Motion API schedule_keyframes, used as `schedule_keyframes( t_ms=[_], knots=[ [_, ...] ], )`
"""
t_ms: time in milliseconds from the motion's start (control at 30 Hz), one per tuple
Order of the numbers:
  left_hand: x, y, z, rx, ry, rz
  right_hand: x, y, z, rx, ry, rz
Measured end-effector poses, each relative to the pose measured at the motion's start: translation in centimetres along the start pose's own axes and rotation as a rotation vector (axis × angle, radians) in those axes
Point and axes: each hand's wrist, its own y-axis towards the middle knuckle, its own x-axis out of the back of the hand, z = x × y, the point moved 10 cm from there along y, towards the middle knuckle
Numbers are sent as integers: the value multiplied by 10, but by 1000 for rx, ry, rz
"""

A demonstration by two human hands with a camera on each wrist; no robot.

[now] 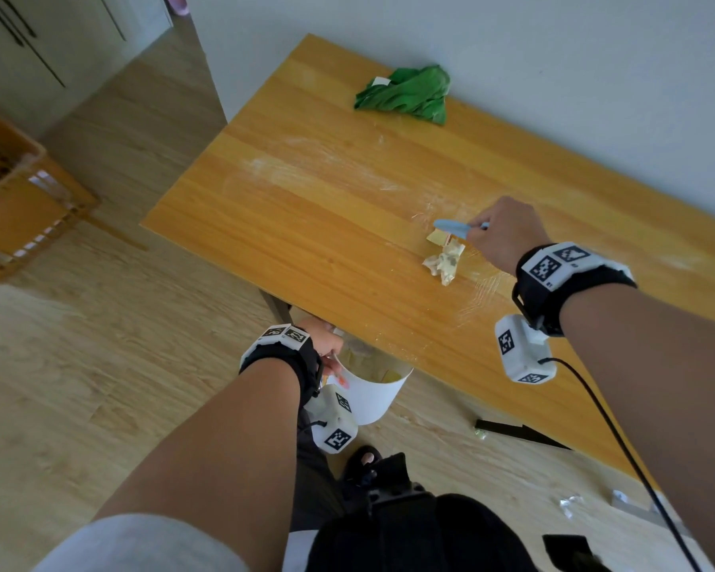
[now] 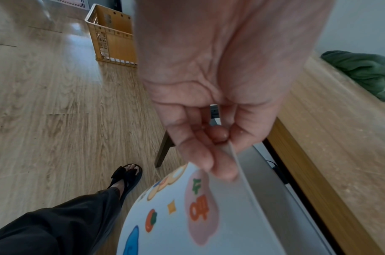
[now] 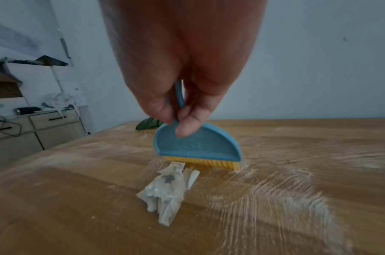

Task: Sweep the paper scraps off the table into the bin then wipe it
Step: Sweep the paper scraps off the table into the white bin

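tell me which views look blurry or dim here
Head view: bright and mostly sharp, edges bent by the wide lens. Left wrist: dim, the left hand close and soft, bin print smeared. Right wrist: dim, paper scraps and brush motion-blurred.

Black wrist straps point(image 1: 554, 282) carrying white tag-marked camera boxes point(image 1: 523, 350), black cable; dark trousers point(image 2: 56, 224), black sandals point(image 2: 128, 174).

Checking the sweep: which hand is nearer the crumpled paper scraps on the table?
Right. The right hand holds the small brush right behind the paper scraps; the left hand grips the white bin below the table edge.
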Motion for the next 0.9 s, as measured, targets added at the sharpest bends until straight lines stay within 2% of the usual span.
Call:
schedule_keyframes(
  t_ms=[67,233,433,600,800,900],
  knots=[
    [-1,2,2,4,4,9,-3,-5,2,5,32,24],
    [0,-7,-6,-60,-31,-126,-9,-16,8,34,106,93],
    [-5,-13,-9,-86,-44,-143,12,-23,-9,-14,129,-63],
    [-9,-18,-6,-62,-22,-52,-14,-34,-3,20,49,67],
    [-9,-18,-6,-96,7,-62,-40,-50,25,99,88,227],
    [-11,-21,-6,-104,-2,-50,-33,-50,29,120,107,192]
  ],
)
